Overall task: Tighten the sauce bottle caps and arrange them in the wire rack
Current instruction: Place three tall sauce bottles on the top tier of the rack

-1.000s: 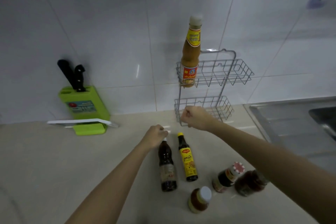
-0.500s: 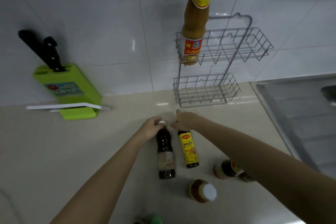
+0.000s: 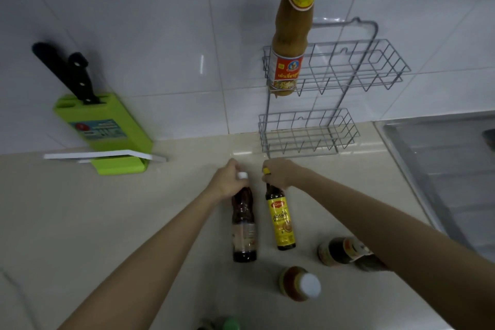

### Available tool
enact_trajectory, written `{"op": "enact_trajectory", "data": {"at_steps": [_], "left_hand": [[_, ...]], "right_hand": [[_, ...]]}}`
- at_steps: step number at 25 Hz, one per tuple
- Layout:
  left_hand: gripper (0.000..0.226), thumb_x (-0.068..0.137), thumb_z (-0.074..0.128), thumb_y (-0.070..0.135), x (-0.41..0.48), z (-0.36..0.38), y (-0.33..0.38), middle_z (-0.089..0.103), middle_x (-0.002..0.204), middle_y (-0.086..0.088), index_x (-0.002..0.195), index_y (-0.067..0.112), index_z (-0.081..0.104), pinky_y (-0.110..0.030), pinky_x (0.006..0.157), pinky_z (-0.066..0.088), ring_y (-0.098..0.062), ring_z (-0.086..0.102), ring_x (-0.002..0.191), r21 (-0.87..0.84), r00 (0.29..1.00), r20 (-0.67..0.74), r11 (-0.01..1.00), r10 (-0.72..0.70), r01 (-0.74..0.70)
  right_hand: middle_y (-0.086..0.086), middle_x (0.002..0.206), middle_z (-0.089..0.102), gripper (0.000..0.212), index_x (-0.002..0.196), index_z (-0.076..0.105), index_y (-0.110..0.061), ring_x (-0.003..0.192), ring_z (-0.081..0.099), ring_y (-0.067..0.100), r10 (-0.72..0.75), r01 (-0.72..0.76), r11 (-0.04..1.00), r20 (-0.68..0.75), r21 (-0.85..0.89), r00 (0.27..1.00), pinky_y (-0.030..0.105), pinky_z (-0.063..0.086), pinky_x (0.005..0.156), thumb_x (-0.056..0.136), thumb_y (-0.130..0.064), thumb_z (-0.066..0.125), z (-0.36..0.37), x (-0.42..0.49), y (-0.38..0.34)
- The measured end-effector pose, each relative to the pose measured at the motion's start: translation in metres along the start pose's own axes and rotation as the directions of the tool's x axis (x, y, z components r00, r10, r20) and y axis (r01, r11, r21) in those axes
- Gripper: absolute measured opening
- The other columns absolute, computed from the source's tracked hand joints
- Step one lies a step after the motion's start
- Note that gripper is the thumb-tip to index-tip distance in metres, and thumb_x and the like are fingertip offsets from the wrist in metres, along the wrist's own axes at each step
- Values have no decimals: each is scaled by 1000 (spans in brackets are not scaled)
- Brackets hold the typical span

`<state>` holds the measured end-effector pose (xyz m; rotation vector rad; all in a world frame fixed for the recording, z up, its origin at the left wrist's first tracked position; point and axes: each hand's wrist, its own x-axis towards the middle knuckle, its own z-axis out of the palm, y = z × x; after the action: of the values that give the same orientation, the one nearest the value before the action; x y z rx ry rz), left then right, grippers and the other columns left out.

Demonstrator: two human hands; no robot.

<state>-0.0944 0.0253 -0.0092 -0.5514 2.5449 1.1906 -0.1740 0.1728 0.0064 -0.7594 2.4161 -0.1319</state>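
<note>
Here dark bottle (image 3: 243,230) upright, white cap (image 3: 242,175), left hand (image 3: 227,182) gripping.

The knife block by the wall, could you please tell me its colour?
Bright green knife block, clearest in the head view.

My one view rides on my head, looking forward and steeply down over my outstretched forearms at the countertop (image 3: 80,222) (wide-angle, so the tiled wall (image 3: 134,21) bows). It sits close above the counter, facing the wall, with the sink (image 3: 442,155) at the right edge.
</note>
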Motion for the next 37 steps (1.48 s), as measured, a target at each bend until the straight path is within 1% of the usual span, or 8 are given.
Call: {"op": "enact_trajectory", "data": {"at_steps": [4, 7, 12, 16, 20, 26, 31, 37], "left_hand": [[27, 88, 62, 38, -16, -44, 27, 68, 98, -4, 101, 15, 66, -34, 81, 48, -24, 62, 93, 274, 964, 39, 925, 263, -264], [36, 92, 49, 48, -34, -49, 42, 60, 87, -5, 95, 14, 58, -33, 65, 43, -26, 56, 80, 499, 960, 63, 825, 273, -267], [33, 93, 51, 36, -61, -48, 64, 62, 107, -19, 116, 12, 47, -33, 68, 38, -30, 54, 88, 504, 933, 261, 789, 249, -351], [31, 93, 53, 33, -87, -54, 81, 63, 109, -19, 116, 12, 47, -32, 70, 38, -32, 56, 95, 533, 913, 265, 741, 312, -408], [19, 91, 57, 29, -111, -101, 140, 60, 102, -8, 106, 19, 51, -34, 70, 44, -30, 60, 94, 608, 877, 233, 640, 421, -469], [20, 91, 55, 25, -143, -177, 265, 66, 95, -5, 110, 19, 52, -40, 57, 55, -5, 53, 32, 658, 782, 139, 533, 608, -532], [20, 94, 53, 23, -142, -182, 319, 64, 103, -9, 113, 18, 51, -36, 50, 52, -16, 57, 44, 671, 782, 28, 568, 623, -476], [19, 96, 51, 21, -120, -168, 339, 60, 105, -11, 114, 14, 53, -28, 42, 48, -28, 67, 58, 630, 766, -117, 643, 633, -436]], "right_hand": [[13, 110, 63, 34, 115, 54, -6, 104, 60, 29, -29, 29, 1000, -181, -2, 983, 35, 45, 79, 99, -33, 41, -29, -25, 20], [12, 104, 64, 35, 108, 53, -10, 93, 60, 28, -43, 28, 998, -264, -62, 964, 38, 49, 75, 97, -41, 39, -38, -43, 23], [15, 108, 63, 38, 111, 49, -10, 98, 59, 33, -90, 51, 987, -264, -151, 960, 41, 46, 75, 96, -44, 42, -40, -76, 14], [15, 111, 60, 36, 113, 48, -9, 98, 58, 34, -133, 76, 982, -343, -175, 930, 42, 46, 75, 96, -41, 44, -53, -112, 11], [13, 111, 59, 34, 113, 48, -11, 97, 58, 34, -155, 71, 981, -518, -179, 841, 41, 47, 73, 96, -40, 44, -106, -156, 23], [14, 110, 60, 34, 112, 51, -9, 96, 58, 34, -185, 29, 977, -773, -211, 606, 36, 40, 69, 98, -38, 42, -214, -221, 38], [17, 110, 59, 34, 113, 50, -8, 92, 57, 39, -123, -39, 986, -855, -165, 504, 44, 47, 75, 98, -37, 40, -264, -236, 54], [16, 111, 59, 33, 117, 51, -7, 92, 58, 37, -165, -35, 980, -896, -197, 413, 36, 40, 65, 98, -32, 43, -286, -213, 62]]}}
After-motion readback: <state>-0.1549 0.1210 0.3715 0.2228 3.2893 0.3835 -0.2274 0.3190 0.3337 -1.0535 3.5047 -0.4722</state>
